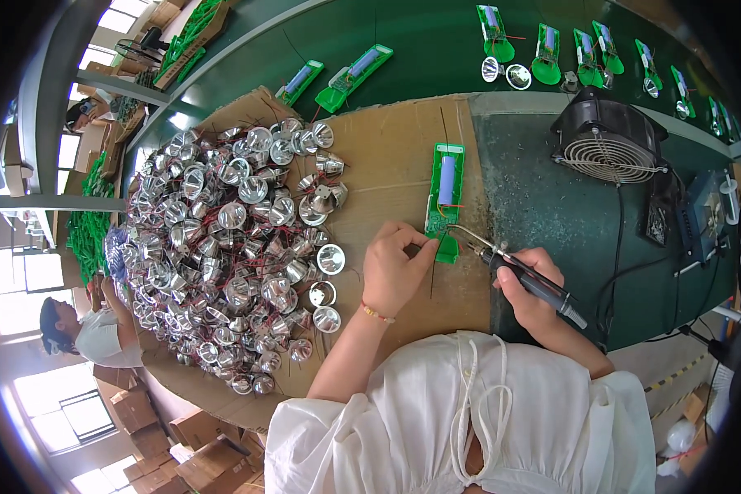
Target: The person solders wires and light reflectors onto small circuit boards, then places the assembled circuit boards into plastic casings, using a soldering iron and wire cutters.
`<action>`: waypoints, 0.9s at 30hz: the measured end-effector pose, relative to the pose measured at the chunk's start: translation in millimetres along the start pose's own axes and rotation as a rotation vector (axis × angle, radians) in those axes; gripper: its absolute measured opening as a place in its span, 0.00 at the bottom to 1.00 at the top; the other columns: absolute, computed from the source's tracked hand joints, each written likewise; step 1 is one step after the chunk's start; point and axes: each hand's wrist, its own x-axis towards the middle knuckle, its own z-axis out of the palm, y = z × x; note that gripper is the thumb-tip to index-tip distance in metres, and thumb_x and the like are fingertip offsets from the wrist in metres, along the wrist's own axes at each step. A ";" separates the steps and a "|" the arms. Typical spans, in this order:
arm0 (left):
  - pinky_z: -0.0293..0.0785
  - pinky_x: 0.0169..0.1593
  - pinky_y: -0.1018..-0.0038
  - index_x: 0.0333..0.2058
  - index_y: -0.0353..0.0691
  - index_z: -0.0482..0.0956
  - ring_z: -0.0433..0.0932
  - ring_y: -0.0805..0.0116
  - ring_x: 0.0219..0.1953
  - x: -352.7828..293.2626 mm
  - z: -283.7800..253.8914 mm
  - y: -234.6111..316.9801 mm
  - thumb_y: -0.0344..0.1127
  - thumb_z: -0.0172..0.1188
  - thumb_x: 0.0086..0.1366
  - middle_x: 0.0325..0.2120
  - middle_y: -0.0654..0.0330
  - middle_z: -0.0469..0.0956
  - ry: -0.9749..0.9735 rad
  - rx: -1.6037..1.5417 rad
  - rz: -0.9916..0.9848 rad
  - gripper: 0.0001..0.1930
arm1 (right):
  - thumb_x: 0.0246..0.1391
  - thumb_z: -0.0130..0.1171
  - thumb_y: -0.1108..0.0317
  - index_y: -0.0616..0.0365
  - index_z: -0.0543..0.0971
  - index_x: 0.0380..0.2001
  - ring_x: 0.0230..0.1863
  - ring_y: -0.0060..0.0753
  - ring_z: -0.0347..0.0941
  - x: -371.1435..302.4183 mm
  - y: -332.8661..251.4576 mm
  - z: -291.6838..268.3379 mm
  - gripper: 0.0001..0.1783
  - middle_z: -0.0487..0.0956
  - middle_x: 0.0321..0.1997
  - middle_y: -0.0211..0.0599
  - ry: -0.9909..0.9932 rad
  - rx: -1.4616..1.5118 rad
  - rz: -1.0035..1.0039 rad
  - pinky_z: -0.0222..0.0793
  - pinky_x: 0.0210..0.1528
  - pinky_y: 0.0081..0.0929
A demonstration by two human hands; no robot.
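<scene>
A green plastic housing (449, 252) lies on the cardboard in front of me. A blue-purple cylindrical battery (447, 181) fills its far part, and a small green circuit board (438, 221) sits nearer me. My right hand (532, 290) is wrapped round a soldering iron (552, 297), its dark handle slanting down to the right. The iron's thin metal tip reaches the board; whether it touches is too small to tell. My left hand (393, 267) is pinched at the housing's left edge, on a thin dark wire (433, 281) that runs from the board toward me.
Silver reflector cups (232, 216) with red wires are heaped on the left. A black fan (608, 140) stands right of the cardboard (370, 156), near a blue soldering station (704, 214). More green housings (547, 53) line the far side. Another person (99, 329) is at the far left.
</scene>
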 end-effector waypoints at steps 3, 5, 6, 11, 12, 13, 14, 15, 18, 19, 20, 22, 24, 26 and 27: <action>0.67 0.26 0.74 0.22 0.37 0.78 0.72 0.66 0.21 0.8 -0.1 -1.3 0.32 0.62 0.48 0.25 0.58 0.73 -0.013 0.002 -0.029 0.05 | 0.48 0.56 0.73 0.66 0.67 0.28 0.22 0.22 0.72 0.6 1.4 -0.1 0.09 0.73 0.22 0.37 -0.022 -0.033 0.032 0.68 0.25 0.18; 0.67 0.26 0.74 0.22 0.37 0.78 0.72 0.66 0.21 1.3 -0.1 -1.7 0.32 0.62 0.48 0.24 0.57 0.73 -0.015 0.011 -0.027 0.05 | 0.48 0.56 0.73 0.66 0.67 0.28 0.21 0.23 0.72 1.6 -0.9 -0.7 0.09 0.73 0.22 0.38 -0.026 -0.036 0.042 0.69 0.25 0.19; 0.67 0.26 0.73 0.21 0.37 0.78 0.72 0.65 0.21 1.6 -0.2 -1.0 0.32 0.62 0.48 0.24 0.57 0.73 -0.013 -0.003 -0.029 0.05 | 0.48 0.56 0.73 0.66 0.67 0.28 0.21 0.23 0.72 0.5 -0.7 0.5 0.09 0.73 0.22 0.38 -0.025 -0.036 0.042 0.69 0.25 0.19; 0.67 0.26 0.73 0.21 0.37 0.78 0.73 0.65 0.21 3.2 -0.3 -2.2 0.32 0.62 0.48 0.24 0.57 0.73 -0.024 0.001 -0.029 0.05 | 0.49 0.54 0.74 0.65 0.66 0.30 0.20 0.23 0.71 -3.6 -6.4 0.3 0.08 0.72 0.21 0.38 0.103 0.077 0.048 0.69 0.25 0.21; 0.67 0.26 0.73 0.21 0.37 0.78 0.72 0.65 0.21 3.4 -0.6 -1.5 0.33 0.62 0.48 0.24 0.57 0.73 -0.026 -0.002 -0.029 0.06 | 0.50 0.54 0.73 0.64 0.66 0.30 0.21 0.24 0.71 -2.0 -7.4 -0.6 0.08 0.73 0.20 0.38 0.109 0.035 0.010 0.69 0.25 0.20; 0.67 0.26 0.73 0.21 0.37 0.78 0.72 0.65 0.21 3.3 -1.0 -1.0 0.33 0.62 0.48 0.24 0.57 0.73 -0.026 -0.004 -0.028 0.06 | 0.50 0.54 0.73 0.64 0.66 0.30 0.21 0.24 0.71 -2.5 -7.6 -0.7 0.08 0.73 0.20 0.38 0.109 0.036 0.011 0.69 0.25 0.20; 0.67 0.26 0.73 0.21 0.37 0.78 0.72 0.65 0.21 3.7 -1.2 -0.8 0.33 0.62 0.48 0.24 0.57 0.73 -0.026 -0.003 -0.027 0.06 | 0.50 0.54 0.72 0.64 0.66 0.30 0.20 0.23 0.71 -2.2 -7.5 -1.2 0.08 0.73 0.20 0.37 0.107 0.034 0.027 0.68 0.25 0.20; 0.67 0.26 0.73 0.21 0.37 0.78 0.72 0.65 0.21 3.7 -1.7 -0.9 0.33 0.62 0.48 0.24 0.57 0.73 -0.029 0.001 -0.034 0.06 | 0.50 0.54 0.72 0.64 0.66 0.29 0.20 0.23 0.71 -1.9 -7.5 -1.6 0.08 0.73 0.20 0.37 0.105 0.032 0.043 0.68 0.24 0.19; 0.68 0.27 0.73 0.21 0.37 0.78 0.73 0.65 0.21 2.9 -2.4 -1.1 0.33 0.62 0.48 0.24 0.57 0.73 -0.041 0.017 -0.037 0.06 | 0.49 0.57 0.70 0.65 0.68 0.30 0.23 0.21 0.72 -4.9 -5.5 -3.0 0.10 0.75 0.22 0.37 0.103 0.093 0.102 0.68 0.27 0.19; 0.69 0.27 0.74 0.22 0.37 0.77 0.73 0.65 0.22 2.2 -2.6 -1.0 0.33 0.62 0.48 0.24 0.57 0.73 -0.052 0.028 -0.034 0.06 | 0.49 0.57 0.70 0.65 0.68 0.30 0.23 0.21 0.72 -5.4 -6.0 -2.9 0.10 0.75 0.22 0.37 0.102 0.094 0.100 0.68 0.27 0.19; 0.69 0.27 0.74 0.22 0.37 0.77 0.73 0.65 0.22 2.5 -3.2 1.9 0.33 0.62 0.48 0.24 0.57 0.73 -0.052 0.028 -0.033 0.06 | 0.49 0.56 0.71 0.64 0.67 0.30 0.22 0.21 0.71 -4.7 -6.2 -2.7 0.10 0.74 0.21 0.37 0.099 0.072 0.080 0.67 0.25 0.18; 0.71 0.29 0.74 0.25 0.36 0.76 0.74 0.66 0.25 1.1 -5.2 10.1 0.34 0.64 0.47 0.24 0.57 0.73 -0.010 -0.055 -0.071 0.09 | 0.50 0.54 0.72 0.63 0.66 0.30 0.20 0.22 0.71 -3.4 -5.6 -2.9 0.09 0.73 0.19 0.36 0.099 0.050 0.060 0.67 0.23 0.18; 0.71 0.30 0.74 0.27 0.36 0.75 0.75 0.67 0.26 -2.3 -9.5 8.8 0.34 0.65 0.47 0.25 0.58 0.74 0.060 -0.029 -0.076 0.11 | 0.50 0.54 0.72 0.63 0.66 0.29 0.19 0.21 0.70 -3.0 -5.5 -3.5 0.09 0.73 0.19 0.36 0.110 0.061 0.043 0.65 0.22 0.17; 0.70 0.31 0.74 0.28 0.35 0.75 0.74 0.66 0.28 -7.2 -14.1 1.5 0.34 0.67 0.45 0.26 0.58 0.74 0.143 0.005 -0.061 0.13 | 0.50 0.54 0.72 0.63 0.66 0.29 0.19 0.21 0.70 -2.7 -4.9 -4.3 0.09 0.73 0.19 0.36 0.100 0.062 0.037 0.65 0.21 0.17; 0.70 0.31 0.74 0.28 0.35 0.75 0.74 0.66 0.28 -9.1 -14.3 -0.1 0.34 0.67 0.45 0.26 0.58 0.74 0.143 0.004 -0.060 0.13 | 0.50 0.54 0.72 0.63 0.66 0.29 0.19 0.21 0.70 -2.8 -5.0 -4.6 0.08 0.73 0.19 0.36 0.089 0.063 0.029 0.64 0.21 0.17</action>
